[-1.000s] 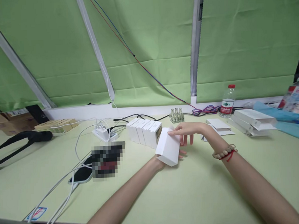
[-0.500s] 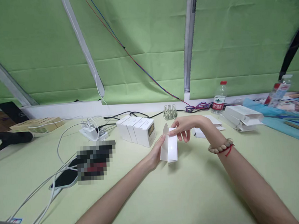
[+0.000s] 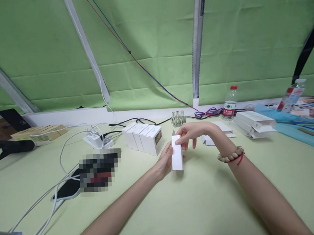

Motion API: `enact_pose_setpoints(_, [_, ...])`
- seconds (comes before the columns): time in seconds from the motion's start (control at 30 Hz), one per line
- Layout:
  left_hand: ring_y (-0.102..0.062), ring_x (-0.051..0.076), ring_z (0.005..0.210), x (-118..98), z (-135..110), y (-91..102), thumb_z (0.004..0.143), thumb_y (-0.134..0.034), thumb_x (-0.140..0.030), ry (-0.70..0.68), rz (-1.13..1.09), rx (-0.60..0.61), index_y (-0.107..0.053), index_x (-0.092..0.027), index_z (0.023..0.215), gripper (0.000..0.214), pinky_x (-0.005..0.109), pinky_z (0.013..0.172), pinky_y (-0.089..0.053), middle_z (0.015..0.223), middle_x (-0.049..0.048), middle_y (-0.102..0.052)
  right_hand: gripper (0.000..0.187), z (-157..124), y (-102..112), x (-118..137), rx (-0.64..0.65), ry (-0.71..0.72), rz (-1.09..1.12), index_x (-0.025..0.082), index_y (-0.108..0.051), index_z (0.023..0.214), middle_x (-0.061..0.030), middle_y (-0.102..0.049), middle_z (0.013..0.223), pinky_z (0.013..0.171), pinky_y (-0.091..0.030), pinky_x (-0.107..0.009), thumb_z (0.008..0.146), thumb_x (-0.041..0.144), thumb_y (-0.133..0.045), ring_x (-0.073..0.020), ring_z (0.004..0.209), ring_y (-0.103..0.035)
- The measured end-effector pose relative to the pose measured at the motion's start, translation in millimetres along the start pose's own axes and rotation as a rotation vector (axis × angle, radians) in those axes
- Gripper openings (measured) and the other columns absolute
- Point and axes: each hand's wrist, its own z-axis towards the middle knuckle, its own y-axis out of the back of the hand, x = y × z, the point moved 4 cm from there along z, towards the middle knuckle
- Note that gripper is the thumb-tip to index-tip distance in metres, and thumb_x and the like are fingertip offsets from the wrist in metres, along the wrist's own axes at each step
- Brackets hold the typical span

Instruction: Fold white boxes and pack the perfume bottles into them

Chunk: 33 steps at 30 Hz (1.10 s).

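A small white carton (image 3: 177, 160) is held above the middle of the table, its long narrow face turned toward me. My left hand (image 3: 164, 162) grips it from the left, thumb on the front face and the other fingers mostly hidden behind. From the right and above, my right hand (image 3: 190, 134) pinches the upper part, its thumb lying on the same face. A thin flap sticks up at the carton's top end. Beyond my left hand stands a row of several white boxes (image 3: 141, 140). Small clear glass bottles (image 3: 178, 119) stand behind the carton.
White cartons (image 3: 254, 123) lie at the right, with another white carton (image 3: 220, 130) behind my right wrist. A red-capped water bottle (image 3: 229, 105) stands near the wall. On the left are a power strip (image 3: 97, 139), white cables and a phone (image 3: 67, 188).
The folded white card has closed into a narrow, box-shaped carton, and its left panel has swung out of view. My left thumb has moved onto the front face.
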Motion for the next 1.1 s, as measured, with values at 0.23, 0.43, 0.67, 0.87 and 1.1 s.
enact_pose_setpoints(0.23, [-0.062, 0.029, 0.086, -1, -1, -1.1, 0.058, -0.068, -0.069, -0.014, 0.011, -0.018, -0.043, -0.024, 0.128, 0.088, 0.039, 0.074, -0.047, 0.115, 0.0140, -0.056, 0.036, 2, -1, -3, -0.010, -0.007, 0.011, 0.014, -0.064, 0.095, -0.0095, -0.067, 0.089, 0.061, -0.056, -0.027, 0.078, 0.046, -0.062, -0.0226, 0.089, -0.063])
enact_pose_setpoints(0.43, [-0.062, 0.028, 0.086, 0, -3, 0.6, 0.057, -0.067, -0.070, -0.046, 0.056, -0.121, -0.035, -0.022, 0.134, 0.096, 0.039, 0.077, -0.047, 0.110, 0.0145, -0.059, 0.029, 2, -7, 3, -0.019, -0.025, 0.046, 0.013, -0.061, 0.092, -0.0101, -0.067, 0.086, 0.057, -0.056, -0.027, 0.079, 0.039, -0.060, -0.0224, 0.085, -0.064])
enact_pose_setpoints(0.67, [-0.062, 0.027, 0.085, 0, -3, 3.2, 0.063, -0.066, -0.066, -0.105, 0.082, -0.154, -0.023, -0.022, 0.140, 0.099, 0.037, 0.076, -0.047, 0.104, 0.0145, -0.061, 0.028, 5, -11, 7, 0.023, -0.002, 0.068, 0.012, -0.058, 0.098, -0.0135, -0.066, 0.095, 0.056, -0.056, -0.028, 0.080, 0.033, -0.054, -0.0242, 0.088, -0.064])
enact_pose_setpoints(0.87, [-0.062, 0.025, 0.086, 3, -2, 6.2, 0.072, -0.065, -0.058, -0.115, 0.100, -0.182, -0.029, -0.022, 0.137, 0.083, 0.035, 0.075, -0.048, 0.099, 0.0123, -0.062, 0.027, 4, -12, 6, 0.038, -0.006, 0.041, 0.012, -0.059, 0.097, -0.0138, -0.065, 0.099, 0.056, -0.055, -0.024, 0.081, 0.032, -0.052, -0.0241, 0.093, -0.063])
enact_pose_setpoints(1.1, [-0.063, 0.025, 0.084, 2, -3, 5.2, 0.073, -0.065, -0.057, -0.128, 0.054, -0.183, -0.033, -0.022, 0.135, 0.078, 0.037, 0.076, -0.048, 0.103, 0.0136, -0.062, 0.043, 5, -12, 8, 0.035, 0.046, 0.070, 0.013, -0.057, 0.101, -0.0120, -0.065, 0.094, 0.056, -0.055, -0.025, 0.079, 0.050, -0.059, -0.0233, 0.089, -0.064])
